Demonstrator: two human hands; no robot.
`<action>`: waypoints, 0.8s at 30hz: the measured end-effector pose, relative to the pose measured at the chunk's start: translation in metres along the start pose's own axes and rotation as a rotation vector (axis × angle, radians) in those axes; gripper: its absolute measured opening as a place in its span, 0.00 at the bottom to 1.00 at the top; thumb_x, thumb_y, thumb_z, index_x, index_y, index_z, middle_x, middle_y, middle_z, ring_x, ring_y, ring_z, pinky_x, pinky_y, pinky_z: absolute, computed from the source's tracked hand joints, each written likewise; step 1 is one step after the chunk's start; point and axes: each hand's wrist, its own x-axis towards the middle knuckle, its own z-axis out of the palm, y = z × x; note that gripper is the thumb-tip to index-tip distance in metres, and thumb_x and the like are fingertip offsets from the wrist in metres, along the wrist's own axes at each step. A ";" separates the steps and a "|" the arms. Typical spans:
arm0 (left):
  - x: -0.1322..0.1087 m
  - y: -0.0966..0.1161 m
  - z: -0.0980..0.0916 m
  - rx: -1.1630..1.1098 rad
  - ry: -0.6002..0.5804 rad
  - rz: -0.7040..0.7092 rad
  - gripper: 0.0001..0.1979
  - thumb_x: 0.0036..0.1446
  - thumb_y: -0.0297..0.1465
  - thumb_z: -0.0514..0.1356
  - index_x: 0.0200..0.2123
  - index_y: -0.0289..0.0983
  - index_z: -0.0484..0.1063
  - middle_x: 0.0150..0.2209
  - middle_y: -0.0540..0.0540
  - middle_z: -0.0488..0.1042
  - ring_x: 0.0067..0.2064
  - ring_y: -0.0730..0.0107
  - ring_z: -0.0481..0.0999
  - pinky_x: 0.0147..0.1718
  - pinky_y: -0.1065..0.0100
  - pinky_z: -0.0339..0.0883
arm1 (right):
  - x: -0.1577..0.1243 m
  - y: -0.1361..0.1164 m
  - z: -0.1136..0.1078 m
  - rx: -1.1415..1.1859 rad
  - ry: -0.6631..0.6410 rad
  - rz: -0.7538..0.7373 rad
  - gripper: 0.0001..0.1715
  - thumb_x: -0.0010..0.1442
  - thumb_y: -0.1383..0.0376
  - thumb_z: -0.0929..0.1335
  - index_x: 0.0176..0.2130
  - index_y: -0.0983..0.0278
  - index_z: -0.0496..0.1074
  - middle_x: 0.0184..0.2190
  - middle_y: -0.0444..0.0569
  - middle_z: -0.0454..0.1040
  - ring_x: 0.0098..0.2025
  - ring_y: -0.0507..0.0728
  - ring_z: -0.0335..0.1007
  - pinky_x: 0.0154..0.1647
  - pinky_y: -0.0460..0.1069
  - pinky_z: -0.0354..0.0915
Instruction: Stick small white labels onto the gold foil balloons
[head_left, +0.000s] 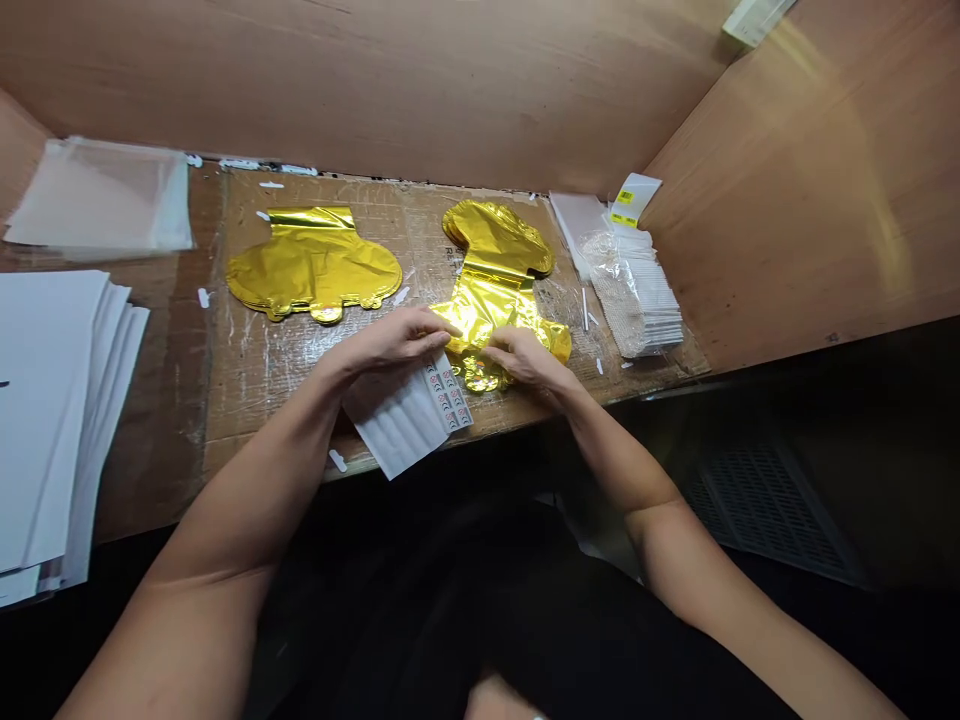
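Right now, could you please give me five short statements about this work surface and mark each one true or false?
1. The left hand and right hand are both at the nearer gold foil. True.
2. The white paper stack is at the far right. False: the white paper stack is at the left.
3. The strip bears printed CE marks. True.
4. The left hand covers the left gold pile. False: the left gold pile lies beyond it.
5. The white bundle is right of the right hand. True.
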 end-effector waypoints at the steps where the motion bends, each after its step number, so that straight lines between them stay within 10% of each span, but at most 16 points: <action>1: -0.001 0.003 -0.004 -0.009 -0.019 0.012 0.16 0.60 0.47 0.67 0.38 0.40 0.84 0.32 0.46 0.80 0.37 0.63 0.77 0.41 0.66 0.71 | 0.003 -0.001 -0.005 0.060 -0.026 0.032 0.20 0.68 0.58 0.69 0.27 0.63 0.69 0.25 0.41 0.67 0.30 0.51 0.59 0.35 0.48 0.53; 11: 0.002 0.001 0.014 0.045 -0.340 0.001 0.20 0.63 0.43 0.63 0.22 0.39 0.70 0.21 0.53 0.62 0.23 0.74 0.57 0.24 0.70 0.52 | 0.093 -0.007 -0.107 0.093 -0.163 0.065 0.16 0.63 0.60 0.75 0.27 0.65 0.74 0.22 0.41 0.67 0.26 0.49 0.55 0.30 0.49 0.54; 17: 0.000 0.004 0.002 0.095 -0.487 -0.051 0.21 0.67 0.45 0.59 0.29 0.36 0.78 0.25 0.50 0.71 0.27 0.72 0.65 0.28 0.71 0.57 | 0.139 0.003 -0.177 -0.519 0.266 0.451 0.27 0.78 0.59 0.63 0.52 0.83 0.76 0.51 0.71 0.76 0.56 0.65 0.72 0.55 0.58 0.64; 24: -0.007 0.011 -0.019 0.103 -0.668 -0.286 0.23 0.68 0.50 0.59 0.43 0.38 0.85 0.40 0.45 0.85 0.40 0.63 0.79 0.37 0.71 0.68 | 0.056 0.015 -0.108 -0.569 -0.093 0.568 0.42 0.72 0.37 0.65 0.47 0.75 0.79 0.48 0.72 0.81 0.49 0.67 0.80 0.50 0.55 0.68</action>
